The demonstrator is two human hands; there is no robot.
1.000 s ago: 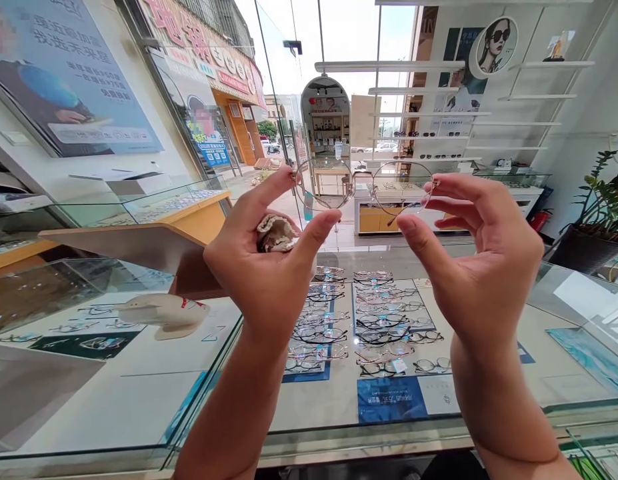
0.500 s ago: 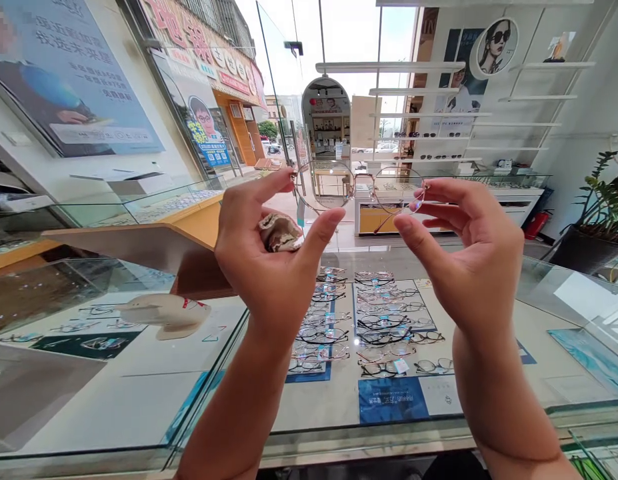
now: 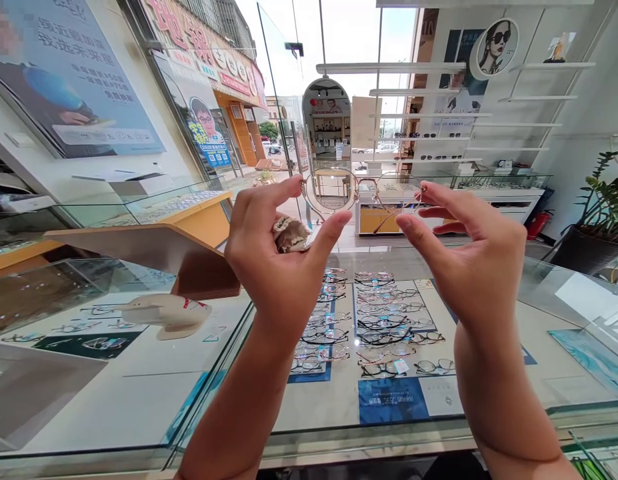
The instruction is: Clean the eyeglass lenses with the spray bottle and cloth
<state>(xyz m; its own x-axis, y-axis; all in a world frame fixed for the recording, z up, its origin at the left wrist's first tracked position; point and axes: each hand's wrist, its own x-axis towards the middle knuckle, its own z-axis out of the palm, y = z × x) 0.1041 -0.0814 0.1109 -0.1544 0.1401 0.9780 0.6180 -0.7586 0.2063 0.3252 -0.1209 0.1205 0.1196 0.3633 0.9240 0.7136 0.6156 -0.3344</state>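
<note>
I hold a pair of thin metal-rimmed round glasses [image 3: 359, 193] up in front of me, above a glass display counter. My left hand [image 3: 279, 257] pinches the left lens rim between forefinger and thumb, with a crumpled beige cloth [image 3: 290, 235] tucked in its palm. My right hand [image 3: 469, 250] pinches the right end of the frame at the hinge, other fingers spread.
Under the counter glass [image 3: 339, 427] lie rows of several glasses [image 3: 369, 320] on blue and white mats. A beige display stand [image 3: 163, 311] sits in the left case. An arched mirror [image 3: 326, 123], wall shelves and a potted plant [image 3: 596, 207] stand beyond.
Both hands have drifted slightly lower and to the right with the glasses, and the frame has tilted flatter. The grips are unchanged.
</note>
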